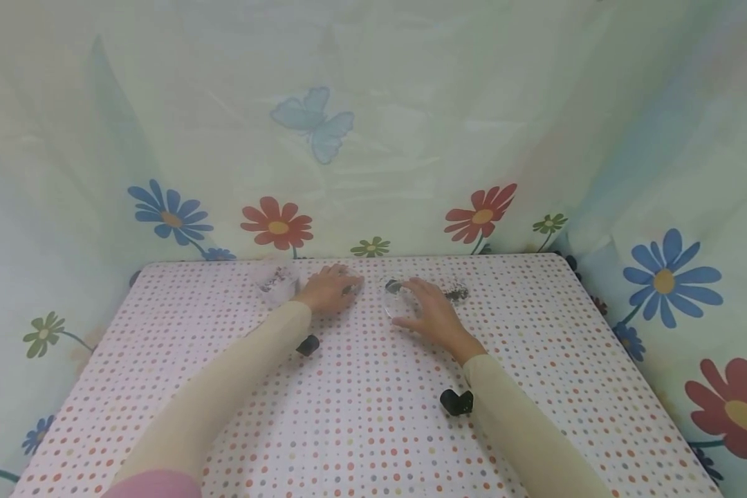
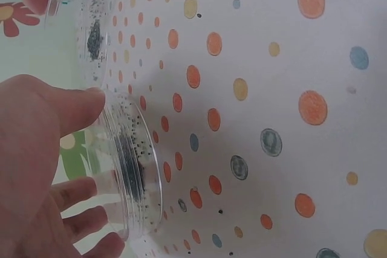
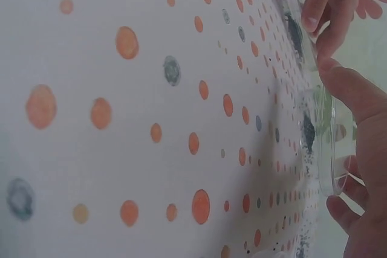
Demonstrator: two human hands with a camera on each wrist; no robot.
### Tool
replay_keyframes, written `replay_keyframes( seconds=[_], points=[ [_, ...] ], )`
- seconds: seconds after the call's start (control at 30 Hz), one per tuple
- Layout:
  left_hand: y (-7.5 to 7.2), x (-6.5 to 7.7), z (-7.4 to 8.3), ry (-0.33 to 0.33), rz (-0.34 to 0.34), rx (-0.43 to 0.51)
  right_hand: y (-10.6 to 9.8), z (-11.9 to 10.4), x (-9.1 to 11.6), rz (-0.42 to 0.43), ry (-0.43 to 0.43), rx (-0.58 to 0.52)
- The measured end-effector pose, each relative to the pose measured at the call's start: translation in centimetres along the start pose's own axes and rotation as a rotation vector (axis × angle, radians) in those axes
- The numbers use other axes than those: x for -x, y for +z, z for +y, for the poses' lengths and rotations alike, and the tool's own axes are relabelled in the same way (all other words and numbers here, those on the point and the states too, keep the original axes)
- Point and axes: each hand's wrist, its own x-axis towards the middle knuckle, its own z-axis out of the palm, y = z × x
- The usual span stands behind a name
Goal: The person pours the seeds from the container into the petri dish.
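Note:
My left hand (image 1: 330, 289) is at the far part of the table, over a clear round dish (image 2: 136, 173) with dark grains inside. In the left wrist view its thumb and fingers grip the dish's rim from opposite sides. My right hand (image 1: 432, 311) is a little to the right, spread around a clear round lid (image 3: 328, 143). The right wrist view shows thumb and fingertips holding that lid by its edge. Beneath or behind the lid lies a dark clump of grains (image 3: 308, 132); whether lid and dish touch, I cannot tell.
Another clear dish (image 1: 277, 282) with dark specks stands left of my left hand. Dark grains (image 1: 456, 292) show to the right of my right hand. A dotted cloth (image 1: 361, 415) covers the table, and a flowered curtain (image 1: 398, 159) hangs behind it. Small black pieces (image 1: 456, 402) sit beside the sleeves.

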Motion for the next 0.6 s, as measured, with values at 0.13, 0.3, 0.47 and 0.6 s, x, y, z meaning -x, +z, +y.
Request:
replay_keyframes(
  seconds=[0.13,0.3,0.47,0.6],
  points=[
    [0.1,-0.1,0.1,-0.007,0.004,-0.006,0.0,0.1,-0.3,-0.005,0.003,-0.003],
    [0.0,0.0,0.0,0.0,0.012,-0.007,0.2,0.3,-0.6,-0.006,0.015,-0.023],
    [0.0,0.0,0.0,0.003,0.009,-0.009,0.4,0.5,-0.9,-0.015,0.029,-0.015],
    [0.0,0.0,0.0,0.003,0.004,-0.012,0.5,0.7,-1.1,-0.022,0.036,-0.019]
  ],
)
